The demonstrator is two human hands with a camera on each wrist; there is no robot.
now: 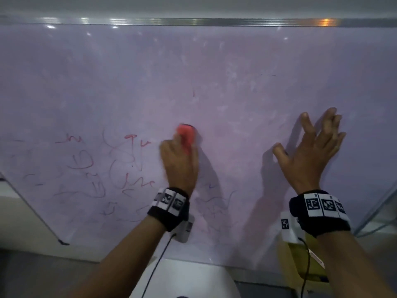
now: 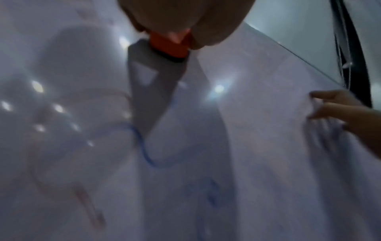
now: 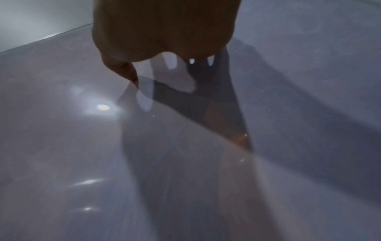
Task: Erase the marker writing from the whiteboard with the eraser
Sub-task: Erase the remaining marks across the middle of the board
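Observation:
The whiteboard point(image 1: 214, 72) fills the head view, smeared pinkish. Red marker writing point(image 1: 133, 181) remains at its lower left, with faint blue traces point(image 1: 211, 187) lower down. My left hand point(image 1: 179, 162) grips a red eraser point(image 1: 186, 134) and presses it on the board, right of the red writing; it looks motion-blurred. In the left wrist view the eraser point(image 2: 173, 47) shows its dark pad against the whiteboard point(image 2: 268, 146), above a blue stroke point(image 2: 144, 151). My right hand point(image 1: 309, 147) rests on the board at the right with fingers spread. In the right wrist view its thumb point(image 3: 125, 70) touches the whiteboard point(image 3: 62, 130).
A metal frame point(image 1: 214, 22) runs along the board's top edge. The board's left edge point(image 1: 28, 203) slants down to a corner at lower left. A white object point(image 1: 182, 280) and a yellow box point(image 1: 300, 263) sit below the board. Cables hang from both wristbands.

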